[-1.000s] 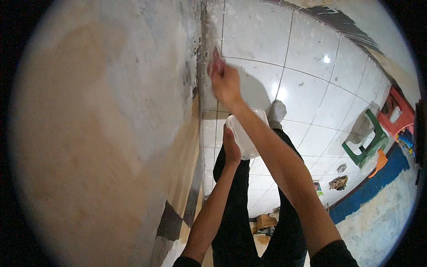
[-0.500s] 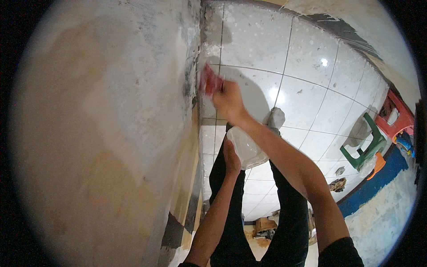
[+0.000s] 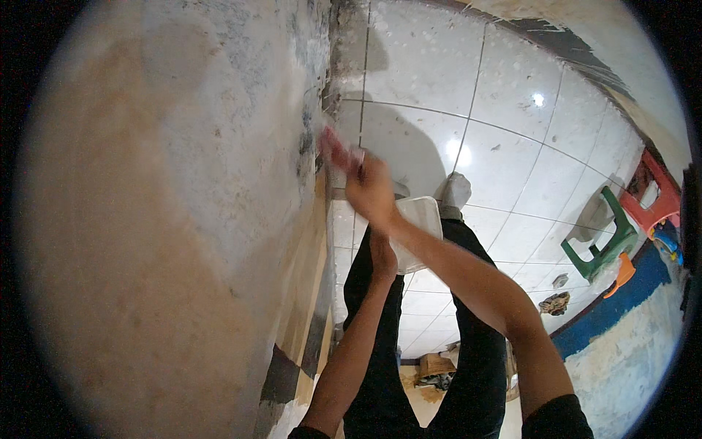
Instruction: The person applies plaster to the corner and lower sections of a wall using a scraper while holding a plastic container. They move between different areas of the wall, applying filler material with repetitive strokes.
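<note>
My right hand is closed on a red hand tool, blurred by motion, whose head is at the mottled, flaking wall on my left, near the grey strip where wall and tiles meet. Below it and partly behind my right arm, my left hand grips a translucent white plastic tub by its left side, over my dark-trousered legs. Whether the tool touches the wall is not clear.
White tiled floor spreads to the right. A green stool, a red stool, an orange plastic item and a crumpled cloth lie along the right side. A cardboard box shows beyond my legs.
My right hand and the red tool have moved down along the wall toward me over the last second, now nearer the tub. The tub sits slightly lower in the picture.
</note>
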Demonstrator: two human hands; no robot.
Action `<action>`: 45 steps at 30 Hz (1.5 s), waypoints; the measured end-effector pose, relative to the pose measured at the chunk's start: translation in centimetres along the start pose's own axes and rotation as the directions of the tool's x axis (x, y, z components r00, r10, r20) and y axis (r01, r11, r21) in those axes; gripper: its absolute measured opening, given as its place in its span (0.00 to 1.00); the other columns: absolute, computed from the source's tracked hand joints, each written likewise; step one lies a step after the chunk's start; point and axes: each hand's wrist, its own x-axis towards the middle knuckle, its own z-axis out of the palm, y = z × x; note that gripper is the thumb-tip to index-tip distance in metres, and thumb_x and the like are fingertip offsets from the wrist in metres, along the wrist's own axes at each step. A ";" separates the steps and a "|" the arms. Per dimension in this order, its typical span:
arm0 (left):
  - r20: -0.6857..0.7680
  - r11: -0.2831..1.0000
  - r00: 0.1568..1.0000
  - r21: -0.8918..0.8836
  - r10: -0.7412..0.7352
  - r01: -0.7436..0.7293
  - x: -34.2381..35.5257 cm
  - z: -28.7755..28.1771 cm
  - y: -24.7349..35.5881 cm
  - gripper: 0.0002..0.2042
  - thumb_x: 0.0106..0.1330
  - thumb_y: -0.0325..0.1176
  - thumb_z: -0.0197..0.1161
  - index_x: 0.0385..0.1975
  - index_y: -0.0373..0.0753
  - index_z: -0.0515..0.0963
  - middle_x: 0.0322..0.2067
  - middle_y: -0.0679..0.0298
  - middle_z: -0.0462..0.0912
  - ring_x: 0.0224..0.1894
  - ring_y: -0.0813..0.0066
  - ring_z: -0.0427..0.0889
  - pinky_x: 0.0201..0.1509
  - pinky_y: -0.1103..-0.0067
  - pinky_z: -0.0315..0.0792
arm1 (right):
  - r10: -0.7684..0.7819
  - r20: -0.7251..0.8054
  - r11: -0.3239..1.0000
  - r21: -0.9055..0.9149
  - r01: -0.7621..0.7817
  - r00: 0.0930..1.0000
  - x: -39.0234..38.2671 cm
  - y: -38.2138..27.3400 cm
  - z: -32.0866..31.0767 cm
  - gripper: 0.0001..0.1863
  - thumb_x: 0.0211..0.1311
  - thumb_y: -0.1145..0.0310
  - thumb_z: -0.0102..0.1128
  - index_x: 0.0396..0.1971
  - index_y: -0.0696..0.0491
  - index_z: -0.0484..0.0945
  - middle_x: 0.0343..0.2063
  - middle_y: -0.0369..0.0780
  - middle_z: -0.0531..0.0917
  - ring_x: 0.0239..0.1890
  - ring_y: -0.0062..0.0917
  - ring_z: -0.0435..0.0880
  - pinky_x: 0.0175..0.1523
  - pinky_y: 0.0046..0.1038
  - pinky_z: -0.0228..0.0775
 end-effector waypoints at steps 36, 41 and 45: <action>0.061 0.986 0.998 -0.165 0.008 0.002 1.8 3.0 3.9 0.32 0.71 0.56 0.40 0.59 0.30 0.60 0.58 0.50 0.65 0.61 0.57 0.62 0.66 0.68 0.53 | -0.086 -0.349 0.994 -0.089 0.059 0.933 6.9 4.6 0.0 0.10 0.53 0.73 0.53 0.34 0.58 0.79 0.23 0.54 0.78 0.24 0.47 0.77 0.32 0.42 0.68; 0.065 1.000 0.998 0.014 -0.017 0.016 2.2 1.9 2.3 0.31 0.72 0.55 0.39 0.61 0.33 0.58 0.58 0.51 0.64 0.62 0.58 0.62 0.68 0.68 0.50 | -0.081 -0.291 0.996 0.017 0.090 0.953 12.1 4.5 1.6 0.07 0.51 0.73 0.54 0.24 0.62 0.73 0.17 0.53 0.74 0.21 0.46 0.75 0.29 0.43 0.63; -0.033 0.940 0.960 -0.218 -0.277 0.264 1.6 2.0 4.7 0.27 0.74 0.50 0.39 0.60 0.33 0.60 0.56 0.52 0.66 0.62 0.62 0.62 0.67 0.70 0.51 | -0.029 -0.191 0.999 -0.048 0.020 0.981 -2.5 5.0 6.5 0.14 0.60 0.75 0.51 0.45 0.56 0.79 0.22 0.57 0.75 0.22 0.39 0.79 0.32 0.33 0.69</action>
